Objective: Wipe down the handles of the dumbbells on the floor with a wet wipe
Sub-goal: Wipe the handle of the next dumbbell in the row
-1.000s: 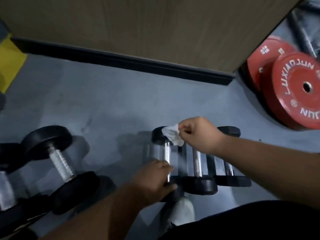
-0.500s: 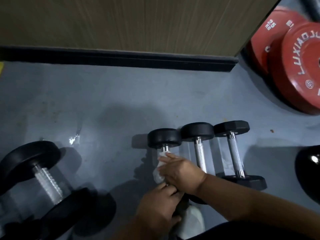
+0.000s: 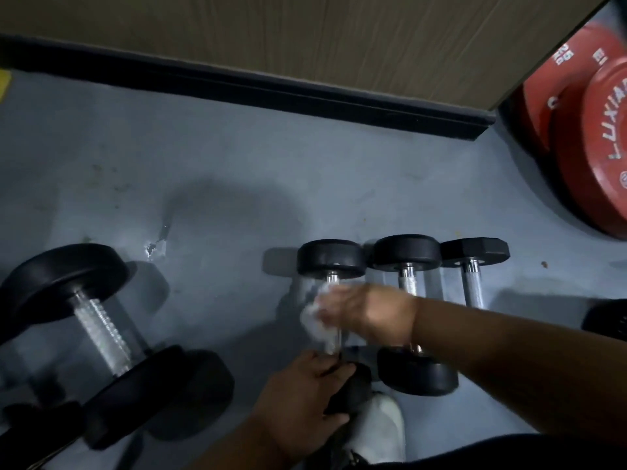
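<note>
Three small black dumbbells lie side by side on the grey floor. My right hand (image 3: 366, 312) grips a white wet wipe (image 3: 317, 322) wrapped round the chrome handle of the leftmost small dumbbell (image 3: 330, 259). My left hand (image 3: 305, 391) holds the near black head of that same dumbbell. The middle dumbbell (image 3: 407, 252) and the hex-headed right dumbbell (image 3: 475, 252) lie just to the right, their handles partly hidden by my right forearm. A larger dumbbell (image 3: 101, 327) with a knurled handle lies at the left.
Red weight plates (image 3: 590, 157) lean at the right beyond the wall corner. A wood-panel wall with a black skirting (image 3: 271, 93) runs across the back. My white shoe (image 3: 383, 425) is beside the near dumbbell heads. Another black weight (image 3: 607, 320) sits at the right edge.
My right hand brought the wipe from the far head down onto the leftmost dumbbell's handle and moves it along the bar. My left hand stayed on the near head.
</note>
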The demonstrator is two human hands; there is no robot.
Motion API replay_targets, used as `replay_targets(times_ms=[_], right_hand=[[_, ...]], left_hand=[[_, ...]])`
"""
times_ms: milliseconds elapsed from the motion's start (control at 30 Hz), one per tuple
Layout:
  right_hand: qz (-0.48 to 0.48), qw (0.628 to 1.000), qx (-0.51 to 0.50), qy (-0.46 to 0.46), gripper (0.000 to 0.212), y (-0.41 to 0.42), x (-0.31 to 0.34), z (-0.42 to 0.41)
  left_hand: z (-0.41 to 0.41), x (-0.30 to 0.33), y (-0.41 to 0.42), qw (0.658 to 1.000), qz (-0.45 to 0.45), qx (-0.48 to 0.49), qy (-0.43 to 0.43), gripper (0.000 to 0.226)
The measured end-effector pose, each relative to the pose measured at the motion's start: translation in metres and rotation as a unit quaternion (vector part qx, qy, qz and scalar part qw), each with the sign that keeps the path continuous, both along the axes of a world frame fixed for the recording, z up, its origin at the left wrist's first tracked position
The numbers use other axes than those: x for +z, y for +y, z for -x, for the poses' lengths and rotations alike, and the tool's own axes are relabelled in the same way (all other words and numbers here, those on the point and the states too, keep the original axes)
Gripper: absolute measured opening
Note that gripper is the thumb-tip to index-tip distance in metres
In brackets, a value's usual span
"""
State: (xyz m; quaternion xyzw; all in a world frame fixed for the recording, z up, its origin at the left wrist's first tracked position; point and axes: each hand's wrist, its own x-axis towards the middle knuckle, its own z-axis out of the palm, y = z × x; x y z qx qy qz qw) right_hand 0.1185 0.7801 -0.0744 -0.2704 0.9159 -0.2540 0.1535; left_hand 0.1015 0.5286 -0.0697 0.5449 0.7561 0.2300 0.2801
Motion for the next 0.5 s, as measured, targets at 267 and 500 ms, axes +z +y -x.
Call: replay_targets(times_ms=[267, 500], right_hand=[[-0.037, 0.998, 0.048, -0.015, 0.053, -0.031, 0.015, -0.037], [0.012, 0.989, -0.148, -0.003, 0.064, -0.015, 0.004, -0.012]], left_hand=[[0.001, -0.004, 0.002, 1.0, -0.003, -0.006, -0.025, 0.075], [0.001, 0.0, 0.001, 1.0, 0.0, 0.001, -0.026, 0.073]])
